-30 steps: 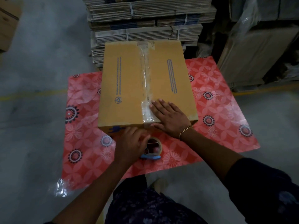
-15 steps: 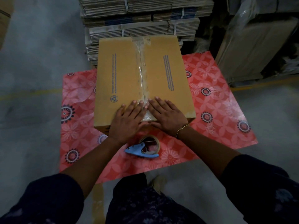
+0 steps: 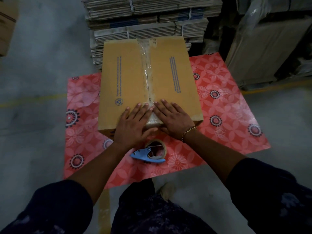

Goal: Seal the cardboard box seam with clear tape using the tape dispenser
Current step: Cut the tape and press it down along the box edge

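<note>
Both hands lie flat and open, palms down, gripping nothing. The left hand (image 3: 133, 124) and the right hand (image 3: 173, 120) press side by side on the near end of the cardboard box (image 3: 128, 78), their fingertips meeting over the clear tape (image 3: 146, 71) that runs along the centre seam away from them. The heels of both hands overhang the near top edge, where the tape folds down the front face.

Change noted: a second ago the left hand was down at the tape dispenser (image 3: 150, 152) below the box edge, with only the right hand on the lid. Half a second ago the left hand had come up onto the lid, and the dispenser lay released. The arrangement is unchanged since then. Judgement: the strip is laid and cut, and the present step is rubbing the near end down. The seam appears covered along its full visible length, so the task is close to complete; adhesion at the far end cannot be confirmed.

The dispenser rests just behind the wrists, on the red patterned mat (image 3: 228, 115) spread on the floor beneath the box.

Count: two hands, one box, one tape strip, one dispenser, one mat. Beyond the box stand bundles of flattened cartons (image 3: 152, 19); their number cannot be told.
</note>
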A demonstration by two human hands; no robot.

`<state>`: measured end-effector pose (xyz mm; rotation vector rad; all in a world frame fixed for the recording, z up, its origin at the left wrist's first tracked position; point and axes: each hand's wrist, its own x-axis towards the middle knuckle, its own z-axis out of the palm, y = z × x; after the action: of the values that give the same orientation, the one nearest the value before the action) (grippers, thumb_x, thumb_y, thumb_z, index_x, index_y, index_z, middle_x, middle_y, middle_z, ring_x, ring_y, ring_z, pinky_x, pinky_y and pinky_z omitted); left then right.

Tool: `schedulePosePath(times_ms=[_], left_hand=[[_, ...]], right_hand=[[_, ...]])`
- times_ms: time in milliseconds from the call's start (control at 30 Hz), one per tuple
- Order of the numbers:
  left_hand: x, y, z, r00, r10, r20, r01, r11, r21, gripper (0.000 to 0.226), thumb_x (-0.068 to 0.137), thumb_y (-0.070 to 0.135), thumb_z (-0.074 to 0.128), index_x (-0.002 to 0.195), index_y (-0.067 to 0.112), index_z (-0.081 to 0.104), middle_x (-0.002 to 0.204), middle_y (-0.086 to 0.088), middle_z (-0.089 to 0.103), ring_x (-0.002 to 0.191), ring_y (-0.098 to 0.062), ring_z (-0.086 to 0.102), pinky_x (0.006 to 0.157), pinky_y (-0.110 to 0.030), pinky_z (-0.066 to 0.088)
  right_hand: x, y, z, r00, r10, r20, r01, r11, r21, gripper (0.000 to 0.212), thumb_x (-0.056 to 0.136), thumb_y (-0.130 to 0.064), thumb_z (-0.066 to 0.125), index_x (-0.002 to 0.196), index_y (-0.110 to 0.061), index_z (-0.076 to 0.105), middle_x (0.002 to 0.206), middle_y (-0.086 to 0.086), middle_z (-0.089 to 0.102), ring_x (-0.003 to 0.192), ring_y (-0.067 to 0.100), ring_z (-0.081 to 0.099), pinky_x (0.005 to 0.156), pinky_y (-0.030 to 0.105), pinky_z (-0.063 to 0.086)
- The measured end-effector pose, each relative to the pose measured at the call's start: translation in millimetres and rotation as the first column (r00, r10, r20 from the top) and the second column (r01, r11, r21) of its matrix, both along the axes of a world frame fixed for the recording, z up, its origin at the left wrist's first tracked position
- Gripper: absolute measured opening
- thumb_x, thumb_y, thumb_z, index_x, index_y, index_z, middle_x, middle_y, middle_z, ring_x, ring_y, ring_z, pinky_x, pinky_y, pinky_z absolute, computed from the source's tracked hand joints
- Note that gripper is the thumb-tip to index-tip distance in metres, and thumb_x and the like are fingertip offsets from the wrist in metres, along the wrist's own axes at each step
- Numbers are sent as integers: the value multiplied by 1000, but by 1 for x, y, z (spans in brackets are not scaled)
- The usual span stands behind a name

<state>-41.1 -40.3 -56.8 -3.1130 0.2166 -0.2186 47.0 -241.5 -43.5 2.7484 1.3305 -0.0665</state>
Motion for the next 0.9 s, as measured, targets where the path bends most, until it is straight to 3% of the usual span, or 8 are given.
schedulePosePath(times_ms=[167,333,467,533,600,700,900], left_hand=[[3,-2,-1,1000,5,4,-5,998,55,70,98,61,38,155,20,39,162,-4,42,149,-26,39,116,-55,35],[2,0,-2,1000,-29,2,28,994,102,82,89,50,63,157,16,34,164,-6,38,150,-27,38,116,-55,36],[1,3,-1,999,-38,-25,40,995,86,97,78,42,72,159,17,27,167,-6,33,153,-27,33,118,-56,32],[1,5,-2,999,-48,-19,49,997,61,96,80,52,68,159,18,27,168,-5,31,154,-27,31,119,-56,30],[0,3,-5,999,-35,14,35,999,16,88,89,70,50,158,19,32,167,-4,33,153,-25,31,119,-55,28],[3,-1,-6,999,4,50,-4,1000,3,76,99,70,30,156,21,38,163,-3,40,151,-24,37,117,-54,30],[4,1,-9,998,-10,67,5,997,73,71,98,60,46,157,22,35,162,-3,42,149,-25,40,114,-54,36]], right_hand=[[0,-2,0,1000,-1,-12,1,1000,23,89,85,-50,62,156,-20,17,167,2,17,153,25,15,122,46,19],[-3,1,1,999,-30,-33,34,994,103,85,88,-74,35,155,-23,25,165,0,25,152,23,20,121,47,22],[-2,2,-4,999,-41,10,39,992,120,77,93,-69,34,154,-23,30,163,1,30,151,23,25,119,47,26],[-1,2,-6,999,-35,23,32,993,116,76,93,-67,38,153,-22,30,163,1,31,151,24,26,119,47,27],[0,2,-7,999,-27,29,23,993,113,75,93,-65,40,153,-21,31,163,2,31,151,25,26,119,48,28],[1,0,-6,999,-7,32,4,995,102,74,94,-63,40,154,-20,30,163,3,30,151,26,26,119,48,27],[0,0,-2,1000,-9,1,8,999,53,77,92,-62,31,156,-20,22,167,3,20,153,26,17,121,48,22]])
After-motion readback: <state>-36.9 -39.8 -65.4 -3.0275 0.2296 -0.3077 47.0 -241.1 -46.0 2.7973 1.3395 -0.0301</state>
